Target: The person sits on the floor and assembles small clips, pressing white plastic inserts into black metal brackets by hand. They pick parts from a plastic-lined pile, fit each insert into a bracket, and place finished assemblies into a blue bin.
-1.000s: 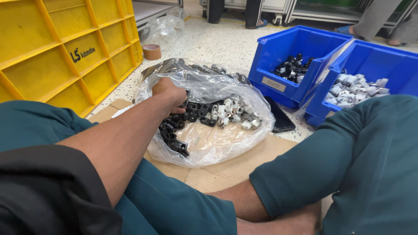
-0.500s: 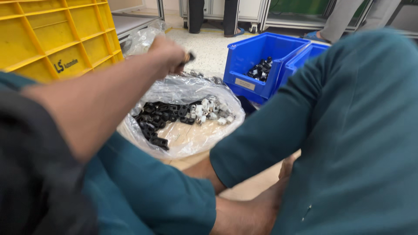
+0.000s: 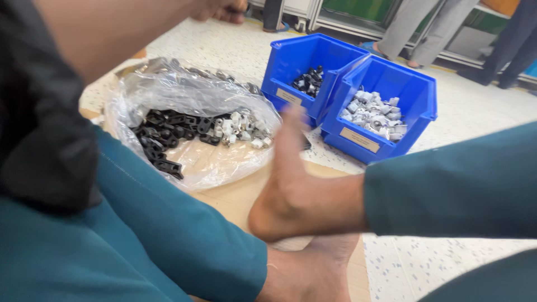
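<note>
My left hand is at the top edge, reaching over the clear plastic bag toward the blue bins. Its fingers are curled shut, and the frame edge cuts off most of it. The bag lies open on cardboard and holds black plastic parts and a few white parts. One blue bin holds black parts, the other blue bin holds white parts. My right hand is out of view.
My bare feet rest on the cardboard between my teal trouser legs. Other people's legs stand by a rack at the back on the speckled floor.
My left hand has come out of the bag with a small dark part and risen toward the top of the view. The view has swung right, so the yellow crate is gone.
</note>
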